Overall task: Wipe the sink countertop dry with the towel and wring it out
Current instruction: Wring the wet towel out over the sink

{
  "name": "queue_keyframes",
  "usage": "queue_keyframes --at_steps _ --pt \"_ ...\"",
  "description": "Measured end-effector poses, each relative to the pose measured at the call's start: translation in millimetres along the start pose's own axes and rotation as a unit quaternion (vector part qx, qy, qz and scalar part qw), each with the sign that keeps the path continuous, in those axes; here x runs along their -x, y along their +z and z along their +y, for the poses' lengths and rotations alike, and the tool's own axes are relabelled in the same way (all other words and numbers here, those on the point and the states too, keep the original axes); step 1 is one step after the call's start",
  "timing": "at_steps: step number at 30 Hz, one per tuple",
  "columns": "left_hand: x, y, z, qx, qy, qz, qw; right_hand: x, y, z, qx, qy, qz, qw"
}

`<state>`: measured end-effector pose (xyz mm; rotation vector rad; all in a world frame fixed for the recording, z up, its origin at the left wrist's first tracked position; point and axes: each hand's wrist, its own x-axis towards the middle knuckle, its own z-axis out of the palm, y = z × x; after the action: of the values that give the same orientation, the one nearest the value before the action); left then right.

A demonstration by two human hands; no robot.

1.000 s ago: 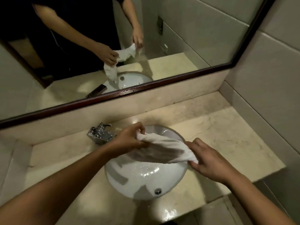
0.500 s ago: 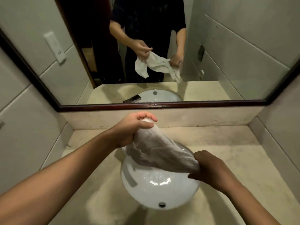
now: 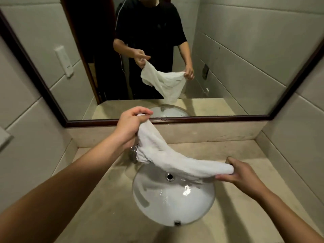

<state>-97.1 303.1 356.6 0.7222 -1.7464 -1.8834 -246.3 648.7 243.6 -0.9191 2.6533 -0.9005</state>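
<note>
Holding the white towel [image 3: 175, 160] stretched above the sink [image 3: 166, 207], we pinch its near end in our right hand [image 3: 243, 174], thumb and fingers curled on it over the sink's right rim. The towel sags over the sink's back half. Our left hand [image 3: 129, 125] grips the far end in a closed fist above the faucet [image 3: 134, 149] at the sink's back-left. The mirror [image 3: 228, 67] is behind the sink.

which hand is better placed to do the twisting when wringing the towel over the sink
Right, probably. The right hand has its grip on the low end of the towel, beside the basin, where water would run down. The left hand holds the other end high and can anchor.
</note>
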Motion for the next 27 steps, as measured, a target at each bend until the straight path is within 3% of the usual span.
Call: queue_keyframes --at_steps 3,7,11,14,15,17,19,20,22,27 --pt "-1.1 -5.2 11.2 -0.010 0.039 0.028 0.999 -2.1 -5.7 18.5 0.046 0.019 -0.038 0.998" --pt "-2.2 -1.5 25.5 -0.060 0.099 0.033 0.993 -2.1 1.3 50.9 0.104 0.034 -0.160 0.981" --pt "2.0 20.1 36.4 -0.126 0.157 -0.030 0.979 -21.3 15.1 51.8 0.160 0.039 -0.262 0.951" --pt "2.8 34.1 43.3 -0.142 0.173 -0.079 0.971 -46.9 12.4 16.6 0.180 0.013 -0.249 0.952" --pt "2.6 37.5 45.3 -0.142 0.175 -0.092 0.970 -54.2 7.5 -2.3 0.141 -0.002 -0.229 0.963" --pt "2.7 41.0 48.6 -0.138 0.163 -0.115 0.970 -66.6 -4.1 -48.5 -0.047 -0.036 -0.175 0.983" --pt "3.3 44.0 51.9 -0.143 0.149 -0.134 0.969 -77.5 -18.1 -97.4 -0.248 -0.082 -0.139 0.955" --pt "3.5 44.8 53.5 -0.146 0.147 -0.139 0.969 -84.8 -23.1 -117.2 -0.293 -0.111 -0.132 0.940" --pt "3.9 43.8 58.8 -0.141 0.146 -0.144 0.969 -98.6 -26.5 -146.2 -0.327 -0.160 -0.157 0.918" --pt "5.4 26.7 75.3 -0.156 0.148 -0.126 0.968 -120.8 -17.3 -167.4 -0.347 -0.161 -0.214 0.899"
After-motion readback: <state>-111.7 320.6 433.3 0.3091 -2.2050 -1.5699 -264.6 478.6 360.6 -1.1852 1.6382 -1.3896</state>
